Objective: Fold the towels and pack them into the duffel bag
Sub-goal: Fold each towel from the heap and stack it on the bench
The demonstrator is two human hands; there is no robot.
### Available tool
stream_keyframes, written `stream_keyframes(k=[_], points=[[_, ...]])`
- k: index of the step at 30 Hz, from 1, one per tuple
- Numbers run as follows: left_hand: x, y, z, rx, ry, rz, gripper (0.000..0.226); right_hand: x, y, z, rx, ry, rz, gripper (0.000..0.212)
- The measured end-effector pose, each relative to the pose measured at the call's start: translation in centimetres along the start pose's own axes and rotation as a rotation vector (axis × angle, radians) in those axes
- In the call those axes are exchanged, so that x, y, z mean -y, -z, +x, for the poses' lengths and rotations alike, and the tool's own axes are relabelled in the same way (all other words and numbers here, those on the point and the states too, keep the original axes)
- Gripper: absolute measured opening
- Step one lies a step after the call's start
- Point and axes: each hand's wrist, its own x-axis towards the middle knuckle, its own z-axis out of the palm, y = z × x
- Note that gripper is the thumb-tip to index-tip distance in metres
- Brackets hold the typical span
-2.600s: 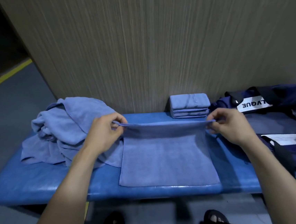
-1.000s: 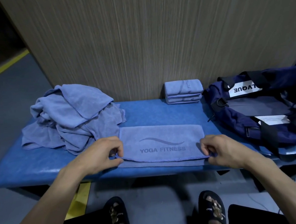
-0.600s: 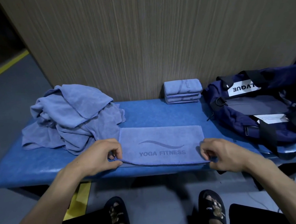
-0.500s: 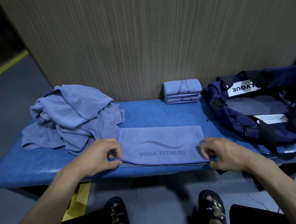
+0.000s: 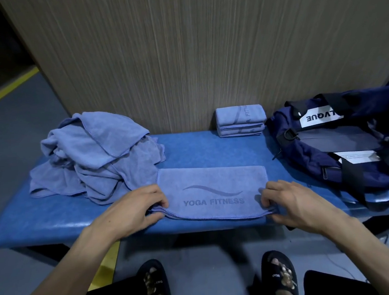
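Towel being folded: the blue towel (image 5: 213,193) lies flat on the blue bench (image 5: 41,221), folded to a long strip, with its near edge close to the front edge of the bench. It lies between the two hands.
Left hand: the left hand (image 5: 135,209) is at the left near corner of the towel. The fingers are curled and pinch the layered edge there, the thumb under or beside the cloth.
Right hand: the right hand (image 5: 291,203) is at the right near corner. The fingers are bent, and fingertips and thumb grasp the edge of the towel.
Writing on towel: "YOGA FITNESS" under a wave line, readable from the person's side.
Unfolded towels: a loose heap of blue towels (image 5: 94,157) lies on the left part of the bench and touches the left far corner of the strip.
Folded stack: folded towels (image 5: 241,121) stand at the back against the wooden wall (image 5: 179,53); part of the same print shows on the top one.
Duffel bag: the dark blue duffel bag (image 5: 345,147) lies open on the right end of the bench, apart from the strip. Its white label reads upside down "LVQUE", with the beginning hidden.
Feet: black slippers (image 5: 278,274) are on the floor below; their small print is not readable.
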Motion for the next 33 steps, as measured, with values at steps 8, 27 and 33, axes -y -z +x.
stream_keyframes(k=[8,27,33], points=[[-2.6,3.9,0.7,-0.283,0.044,-0.502,0.014,-0.9,4.1,-1.2,-0.249,-0.182,0.919,0.012],[0.8,-0.8,5.5,-0.049,0.289,-0.138,0.015,-3.4,-1.6,4.8,-0.248,-0.309,0.461,0.022],[1.0,-1.0,5.2,-0.029,0.269,-0.079,0.011,-3.9,-1.3,5.4,-0.208,-0.416,0.605,0.009]])
